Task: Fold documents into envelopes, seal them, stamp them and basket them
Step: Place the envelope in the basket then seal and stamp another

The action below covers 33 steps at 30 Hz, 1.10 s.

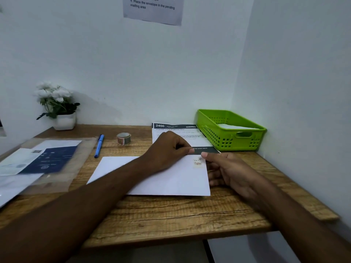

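Stamping the white paper envelope (161,177)
Curled left hand (167,149) pins its top edge; right hand (226,171), loosely curled, beside the sticker stamp (198,163) (green plastic basket (230,130) likely next).

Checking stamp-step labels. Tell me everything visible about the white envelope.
The white envelope looks like plain paper, lying flat on the wooden desk, long edge toward the person. A small sticker reading "Birthday" sits in its far right corner. The left hand rests curled on its far edge, forearm crossing it; the right hand touches its right edge, thumb by the sticker. Its far edge meets a printed sheet.
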Motion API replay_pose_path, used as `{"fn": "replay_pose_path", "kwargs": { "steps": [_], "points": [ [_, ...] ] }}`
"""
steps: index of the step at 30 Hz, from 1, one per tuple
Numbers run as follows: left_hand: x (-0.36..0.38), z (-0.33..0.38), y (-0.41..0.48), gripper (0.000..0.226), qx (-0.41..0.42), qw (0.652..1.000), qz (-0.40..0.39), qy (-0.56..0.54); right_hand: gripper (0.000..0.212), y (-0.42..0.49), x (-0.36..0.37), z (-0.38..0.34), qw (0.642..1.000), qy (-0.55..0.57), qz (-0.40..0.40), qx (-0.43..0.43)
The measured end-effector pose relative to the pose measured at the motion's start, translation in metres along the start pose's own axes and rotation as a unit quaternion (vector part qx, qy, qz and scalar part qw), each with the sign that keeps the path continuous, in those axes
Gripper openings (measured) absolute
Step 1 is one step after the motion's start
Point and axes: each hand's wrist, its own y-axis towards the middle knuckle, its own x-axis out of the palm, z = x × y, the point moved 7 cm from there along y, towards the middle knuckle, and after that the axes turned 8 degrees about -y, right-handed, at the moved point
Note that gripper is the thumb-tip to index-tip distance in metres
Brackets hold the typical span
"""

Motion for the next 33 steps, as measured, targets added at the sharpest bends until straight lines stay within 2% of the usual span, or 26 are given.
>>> {"fn": "replay_pose_path", "kwargs": {
  "steps": [7,9,11,13,15,17,18,20,22,24,28,33],
  "points": [
    [-0.003,0.006,-0.002,0.013,0.006,1.0,0.023,-0.001,0.014,0.001,0.002,-0.001,0.999,-0.035,-0.009,0.013],
    [-0.009,0.01,-0.003,0.015,0.017,0.998,0.052,0.007,0.013,0.0,0.001,-0.002,0.999,-0.034,-0.006,0.013],
    [-0.019,0.025,-0.005,0.023,0.062,0.991,0.097,0.071,0.017,0.0,-0.002,-0.006,1.0,-0.013,0.005,0.015],
    [-0.028,0.053,-0.012,0.03,0.158,0.96,0.149,0.178,0.021,-0.001,-0.01,-0.015,1.0,0.007,0.025,0.005],
    [-0.027,0.084,-0.029,0.032,0.277,0.904,0.197,0.26,0.029,0.0,-0.022,-0.027,0.998,0.02,0.054,-0.018],
    [-0.012,0.104,-0.048,0.032,0.352,0.86,0.213,0.302,0.023,-0.002,-0.033,-0.041,0.996,0.027,0.077,-0.048],
    [-0.002,0.109,-0.054,0.036,0.364,0.85,0.207,0.319,0.016,-0.004,-0.037,-0.047,0.994,0.037,0.087,-0.063],
    [0.017,0.111,-0.055,0.047,0.353,0.846,0.184,0.354,0.012,-0.007,-0.047,-0.058,0.987,0.069,0.118,-0.086],
    [0.028,0.111,-0.048,0.051,0.327,0.849,0.166,0.38,0.019,-0.012,-0.057,-0.064,0.976,0.112,0.156,-0.105],
    [0.033,0.114,-0.04,0.045,0.308,0.847,0.169,0.399,0.02,-0.018,-0.065,-0.067,0.963,0.155,0.184,-0.124],
    [0.038,0.122,-0.022,0.025,0.288,0.841,0.198,0.412,0.007,-0.031,-0.085,-0.065,0.939,0.208,0.233,-0.145],
    [0.053,0.126,-0.003,0.029,0.278,0.848,0.197,0.407,0.006,-0.039,-0.108,-0.058,0.917,0.247,0.268,-0.163]
  ]
}}
